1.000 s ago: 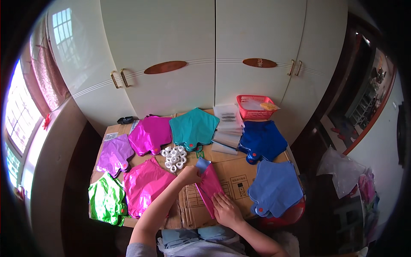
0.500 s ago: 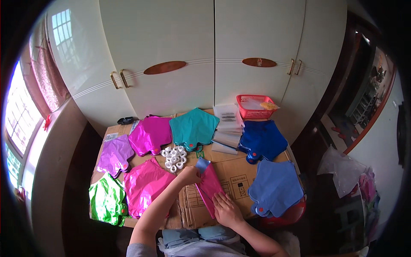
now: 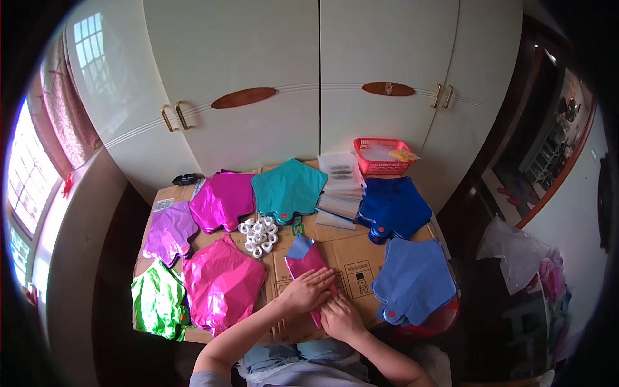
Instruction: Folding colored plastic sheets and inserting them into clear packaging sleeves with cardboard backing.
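A folded pink foil balloon (image 3: 301, 264) lies on the cardboard in front of me, narrow and long. A blue foil corner (image 3: 301, 246) sticks out at its far end. Flat across its middle rests my left hand (image 3: 307, 290), fingers stretched out and pressing on the foil. My right hand (image 3: 340, 316) lies just below it along the right edge, its fingers extended, their tips partly under the left hand. To the left, a stack of flat pink foil balloons (image 3: 222, 284) is close to my left forearm. Small white ribbon rolls (image 3: 259, 236) sit in a heap beyond.
Flat foil balloons ring the cardboard (image 3: 284, 326): green (image 3: 158, 300), lilac (image 3: 171, 232), magenta (image 3: 224, 200), teal (image 3: 290, 189), dark blue (image 3: 396, 206), light blue (image 3: 414, 280). Clear plastic bags (image 3: 338, 187) and a red basket (image 3: 382, 166) stand at the back, before a white wardrobe (image 3: 238, 51).
My left hand has come from the far end of the folded foil down onto its middle, flattening out. The right hand stays nearly in place. The view has shifted slightly.
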Demonstrator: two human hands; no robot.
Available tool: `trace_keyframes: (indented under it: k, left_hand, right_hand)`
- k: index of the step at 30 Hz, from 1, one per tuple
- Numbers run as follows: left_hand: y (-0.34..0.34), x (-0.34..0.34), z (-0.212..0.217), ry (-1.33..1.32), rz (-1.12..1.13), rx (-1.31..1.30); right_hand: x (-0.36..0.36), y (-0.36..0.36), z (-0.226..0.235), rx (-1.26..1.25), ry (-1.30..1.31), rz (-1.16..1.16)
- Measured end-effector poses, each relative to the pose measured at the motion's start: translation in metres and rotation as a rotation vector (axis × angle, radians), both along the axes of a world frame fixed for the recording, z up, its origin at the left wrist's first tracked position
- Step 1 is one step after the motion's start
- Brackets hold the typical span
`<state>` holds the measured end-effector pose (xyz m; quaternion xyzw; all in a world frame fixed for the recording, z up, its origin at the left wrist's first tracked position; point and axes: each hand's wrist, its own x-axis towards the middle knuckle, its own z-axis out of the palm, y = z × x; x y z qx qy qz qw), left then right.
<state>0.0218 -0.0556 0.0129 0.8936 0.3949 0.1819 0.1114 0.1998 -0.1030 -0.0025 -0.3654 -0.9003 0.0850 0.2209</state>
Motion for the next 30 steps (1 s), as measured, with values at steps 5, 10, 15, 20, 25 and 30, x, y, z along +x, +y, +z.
trace_keyframes:
  k: [5,10,15,20,25,30]
  left_hand:
    - [0.019,-0.011,-0.01,0.098,0.091,0.095]
    - [0.034,-0.019,-0.008,0.117,0.235,0.077]
    - [0.035,-0.02,-0.005,0.068,0.315,0.155]
    - [0.025,-0.025,0.013,-0.145,0.604,0.003]
    - [0.035,-0.054,0.005,-0.174,0.607,-0.314]
    - [0.054,-0.059,0.008,-0.1,0.523,-0.535]
  right_hand:
    - [-0.001,0.001,0.003,0.063,0.032,-0.008]
    - [-0.001,0.0,0.003,0.038,0.036,-0.003]
    - [0.0,0.001,0.001,0.033,0.038,0.007]
    - [0.0,0.001,0.007,0.032,0.009,-0.003]
    - [-0.001,-0.001,0.005,0.046,0.023,-0.014]
    - [-0.001,-0.001,0.004,0.052,0.025,-0.011]
